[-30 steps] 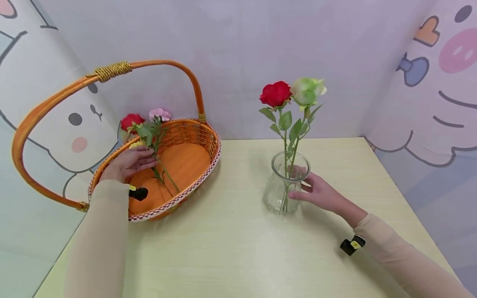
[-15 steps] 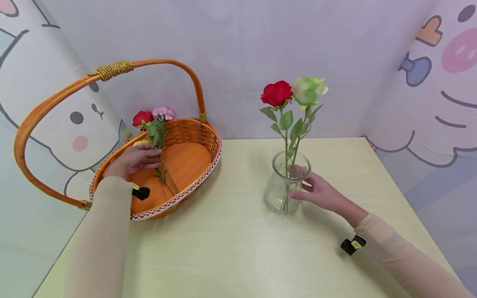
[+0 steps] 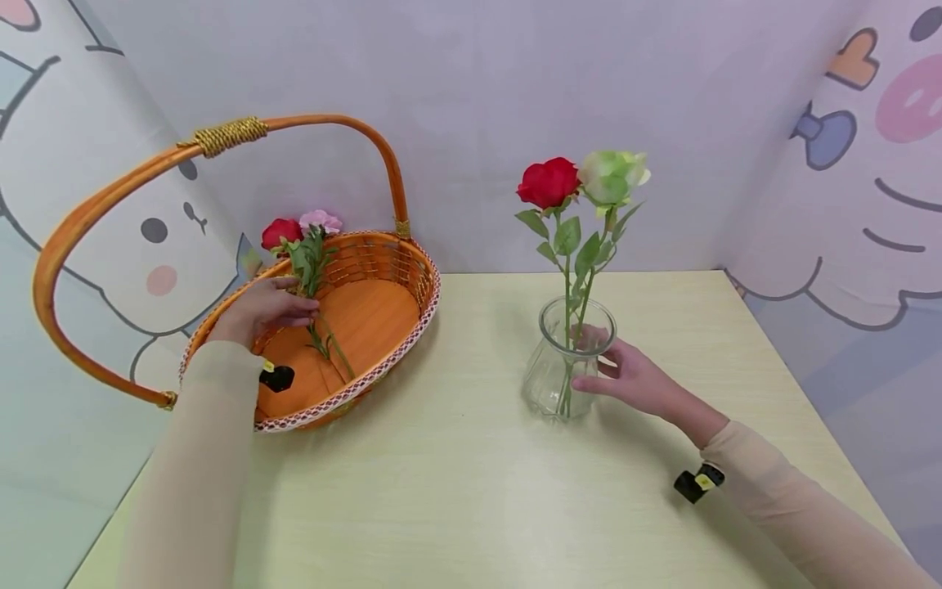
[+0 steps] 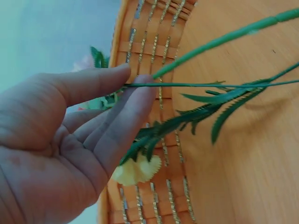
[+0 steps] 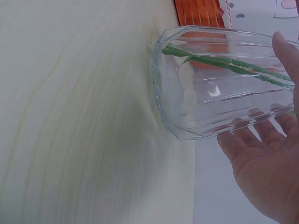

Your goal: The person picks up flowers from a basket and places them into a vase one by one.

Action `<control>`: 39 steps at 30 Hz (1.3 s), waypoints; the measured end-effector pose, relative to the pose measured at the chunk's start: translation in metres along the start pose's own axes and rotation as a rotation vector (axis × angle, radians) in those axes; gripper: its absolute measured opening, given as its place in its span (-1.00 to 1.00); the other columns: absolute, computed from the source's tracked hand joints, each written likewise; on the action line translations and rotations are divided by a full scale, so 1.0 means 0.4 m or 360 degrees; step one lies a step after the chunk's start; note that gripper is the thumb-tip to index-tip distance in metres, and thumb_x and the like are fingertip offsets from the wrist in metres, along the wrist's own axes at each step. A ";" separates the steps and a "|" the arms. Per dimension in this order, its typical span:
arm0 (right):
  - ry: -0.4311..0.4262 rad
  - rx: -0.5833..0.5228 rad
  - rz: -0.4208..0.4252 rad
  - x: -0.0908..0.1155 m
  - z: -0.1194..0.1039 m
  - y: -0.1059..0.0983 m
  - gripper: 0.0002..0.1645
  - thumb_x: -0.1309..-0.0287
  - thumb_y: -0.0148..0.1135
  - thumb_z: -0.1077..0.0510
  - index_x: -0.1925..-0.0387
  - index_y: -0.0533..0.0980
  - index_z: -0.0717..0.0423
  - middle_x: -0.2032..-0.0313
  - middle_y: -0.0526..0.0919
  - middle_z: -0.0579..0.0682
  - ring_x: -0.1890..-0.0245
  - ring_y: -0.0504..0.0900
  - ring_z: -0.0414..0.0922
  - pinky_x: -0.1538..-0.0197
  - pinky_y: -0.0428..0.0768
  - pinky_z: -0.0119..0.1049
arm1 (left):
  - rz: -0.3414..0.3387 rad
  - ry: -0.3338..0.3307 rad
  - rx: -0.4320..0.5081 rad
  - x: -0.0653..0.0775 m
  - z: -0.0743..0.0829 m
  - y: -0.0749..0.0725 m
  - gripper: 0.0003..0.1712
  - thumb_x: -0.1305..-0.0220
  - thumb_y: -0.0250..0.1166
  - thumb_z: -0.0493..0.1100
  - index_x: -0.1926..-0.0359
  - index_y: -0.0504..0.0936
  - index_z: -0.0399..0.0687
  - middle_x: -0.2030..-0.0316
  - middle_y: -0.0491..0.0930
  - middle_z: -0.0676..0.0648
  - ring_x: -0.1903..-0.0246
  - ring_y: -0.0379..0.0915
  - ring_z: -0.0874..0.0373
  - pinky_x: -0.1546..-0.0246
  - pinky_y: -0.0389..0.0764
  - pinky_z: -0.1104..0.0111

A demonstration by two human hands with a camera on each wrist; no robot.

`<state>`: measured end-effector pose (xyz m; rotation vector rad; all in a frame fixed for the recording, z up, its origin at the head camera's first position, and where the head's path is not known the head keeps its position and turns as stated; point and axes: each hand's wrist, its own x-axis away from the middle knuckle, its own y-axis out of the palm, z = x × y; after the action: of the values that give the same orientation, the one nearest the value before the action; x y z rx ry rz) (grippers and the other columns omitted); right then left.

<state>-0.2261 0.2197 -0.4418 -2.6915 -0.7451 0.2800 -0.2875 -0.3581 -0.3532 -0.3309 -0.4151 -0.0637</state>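
Inside the orange basket (image 3: 375, 315), on the left, my left hand (image 3: 268, 309) is at the stems of several artificial flowers. Its fingers look nearly straight, and a thin green stem (image 4: 196, 85) crosses between thumb and fingertips. A red flower (image 3: 281, 233) and a pink flower (image 3: 320, 220) lean over the basket's far rim. Below the fingers, a pale yellow flower (image 4: 138, 170) shows in the left wrist view. My right hand (image 3: 636, 380) holds the glass vase (image 3: 545, 380) from the right, thumb in front, fingers behind. A red rose (image 3: 548, 182) and a pale green-white rose (image 3: 612, 177) stand in it.
The basket's tall handle (image 3: 353, 123) arches over my left forearm. A pale wooden table (image 3: 456, 491) bears the basket and vase. Behind it hangs a pale backdrop (image 3: 471, 123), with cartoon prints on both sides.
The basket's red and pink flowers shifted right during the first half second, then stayed nearly still. My left hand moved right with them, then slightly back up. My right hand kept its hold on the vase.
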 end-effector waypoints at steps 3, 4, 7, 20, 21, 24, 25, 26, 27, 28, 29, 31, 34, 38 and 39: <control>0.0008 -0.0007 -0.0001 0.001 0.003 -0.001 -0.04 -0.20 0.48 0.14 -0.52 0.20 0.04 -0.42 0.34 0.03 -0.44 0.28 0.06 -0.45 0.22 0.12 | 0.0023 0.0000 -0.0034 0.010 0.013 0.002 0.03 -0.46 0.25 -0.28 -0.62 -0.29 -0.08 0.30 0.75 0.03 0.28 0.75 0.11 0.14 0.72 0.33; 0.0007 -0.0008 -0.0002 0.001 0.004 -0.001 -0.05 -0.20 0.48 0.14 -0.52 0.20 0.04 -0.42 0.34 0.03 -0.44 0.28 0.05 -0.45 0.22 0.12 | 0.0025 0.0005 -0.0036 0.008 0.012 -0.002 0.08 -0.43 0.29 -0.29 -0.62 -0.31 -0.05 0.28 0.75 0.02 0.28 0.76 0.09 0.11 0.72 0.29; -0.0001 -0.0011 -0.0006 -0.001 0.004 -0.002 -0.05 -0.20 0.48 0.14 -0.52 0.20 0.05 -0.42 0.34 0.03 -0.44 0.28 0.05 -0.45 0.23 0.09 | 0.0041 0.0037 -0.0083 0.008 0.016 -0.002 0.19 -0.36 0.36 -0.28 -0.62 -0.39 0.08 0.04 0.64 -0.13 0.25 0.75 0.06 0.09 0.71 0.24; 0.0009 -0.0013 -0.0001 -0.002 -0.006 -0.002 -0.03 -0.19 0.50 0.13 -0.52 0.20 0.05 -0.40 0.36 0.04 -0.44 0.28 0.06 -0.45 0.26 0.07 | -0.0046 0.0170 -0.0004 0.027 0.069 0.014 0.18 -0.40 0.27 -0.37 -0.61 -0.42 0.19 -0.52 -0.01 -0.40 0.27 0.74 0.14 0.04 0.69 0.20; 0.0006 -0.0010 -0.0002 -0.003 -0.004 -0.002 -0.04 -0.19 0.49 0.14 -0.52 0.20 0.05 -0.40 0.36 0.05 -0.44 0.28 0.07 -0.44 0.26 0.08 | -0.0066 0.0179 0.0022 0.027 0.072 0.014 0.17 -0.41 0.26 -0.37 -0.62 -0.42 0.20 -0.53 -0.04 -0.40 0.25 0.75 0.13 0.03 0.68 0.21; 0.0001 -0.0005 -0.0002 -0.003 -0.002 -0.003 -0.04 -0.19 0.49 0.15 -0.52 0.21 0.07 -0.40 0.36 0.05 -0.44 0.27 0.08 -0.44 0.28 0.07 | -0.0117 0.0192 0.0122 0.028 0.080 0.012 0.15 -0.43 0.25 -0.37 -0.62 -0.40 0.23 -0.56 -0.12 -0.35 0.17 0.74 0.11 0.01 0.67 0.25; -0.0001 -0.0003 -0.0002 -0.004 -0.002 -0.003 -0.04 -0.19 0.49 0.15 -0.52 0.21 0.07 -0.40 0.36 0.05 -0.44 0.27 0.08 -0.43 0.28 0.05 | -0.0134 0.0194 0.0170 0.029 0.080 0.011 0.13 -0.43 0.24 -0.37 -0.63 -0.38 0.23 -0.57 -0.13 -0.33 0.14 0.73 0.11 0.00 0.66 0.27; 0.0000 -0.0003 -0.0001 -0.005 -0.001 -0.003 -0.04 -0.19 0.49 0.15 -0.52 0.21 0.08 -0.40 0.36 0.05 -0.44 0.27 0.08 -0.43 0.29 0.04 | -0.0148 0.0192 0.0225 0.030 0.081 0.010 0.11 -0.43 0.23 -0.36 -0.63 -0.36 0.24 -0.57 -0.10 -0.31 0.11 0.73 0.10 -0.01 0.66 0.28; 0.0001 -0.0003 -0.0001 -0.005 -0.001 -0.002 -0.04 -0.19 0.49 0.15 -0.52 0.20 0.08 -0.40 0.36 0.05 -0.44 0.27 0.07 -0.43 0.30 0.02 | -0.0165 0.0193 0.0281 0.031 0.082 0.009 0.11 -0.44 0.22 -0.37 -0.63 -0.35 0.24 -0.56 -0.06 -0.29 0.09 0.72 0.10 -0.02 0.65 0.29; 0.0006 -0.0010 0.0000 -0.005 -0.002 -0.002 -0.03 -0.18 0.50 0.15 -0.52 0.20 0.07 -0.40 0.36 0.04 -0.44 0.27 0.07 -0.43 0.30 0.01 | -0.0176 0.0194 0.0346 0.031 0.083 0.009 0.10 -0.43 0.22 -0.38 -0.63 -0.33 0.25 -0.54 0.02 -0.29 0.09 0.72 0.09 -0.01 0.65 0.30; 0.0010 -0.0016 0.0000 -0.006 -0.003 -0.001 -0.03 -0.18 0.50 0.15 -0.52 0.20 0.07 -0.40 0.36 0.04 -0.44 0.27 0.07 -0.42 0.31 0.00 | -0.0196 0.0197 0.0410 0.033 0.084 0.008 0.10 -0.44 0.21 -0.39 -0.63 -0.33 0.27 -0.50 0.12 -0.29 0.08 0.72 0.09 0.00 0.66 0.31; 0.0012 -0.0017 -0.0006 -0.006 -0.002 -0.001 -0.02 -0.18 0.50 0.14 -0.53 0.20 0.06 -0.40 0.36 0.04 -0.44 0.27 0.06 -0.43 0.31 0.00 | -0.0233 0.0208 0.0552 0.037 0.086 0.008 0.11 -0.44 0.19 -0.42 -0.63 -0.34 0.32 -0.37 0.35 -0.25 0.10 0.72 0.07 0.03 0.68 0.32; 0.0016 -0.0021 -0.0013 -0.007 -0.003 -0.001 -0.03 -0.18 0.50 0.14 -0.52 0.20 0.05 -0.40 0.36 0.03 -0.44 0.27 0.05 -0.44 0.28 0.03 | -0.0289 0.0234 0.0739 0.044 0.095 0.012 0.11 -0.43 0.17 -0.44 -0.63 -0.32 0.35 -0.07 0.62 -0.19 0.16 0.74 0.03 0.09 0.70 0.32; 0.0014 -0.0016 -0.0006 -0.007 0.001 -0.004 -0.05 -0.19 0.49 0.15 -0.52 0.21 0.04 -0.41 0.36 0.01 -0.44 0.27 0.03 -0.46 0.23 0.07 | -0.0369 0.0267 0.0859 0.048 0.114 0.029 0.00 -0.45 0.14 -0.45 -0.65 -0.20 0.19 0.11 0.71 -0.16 0.21 0.75 0.01 0.10 0.72 0.29; 0.0016 -0.0020 -0.0005 -0.006 0.002 -0.004 -0.05 -0.19 0.49 0.15 -0.52 0.21 0.04 -0.42 0.35 0.01 -0.44 0.28 0.03 -0.46 0.22 0.08 | -0.0384 0.0273 0.0869 0.048 0.119 0.035 -0.03 -0.45 0.13 -0.45 -0.65 -0.18 0.13 0.10 0.72 -0.17 0.20 0.74 0.00 0.10 0.72 0.28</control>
<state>-0.2292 0.2200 -0.4417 -2.7016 -0.7509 0.2619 -0.2866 -0.3292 -0.3087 0.2627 -0.2857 -0.2078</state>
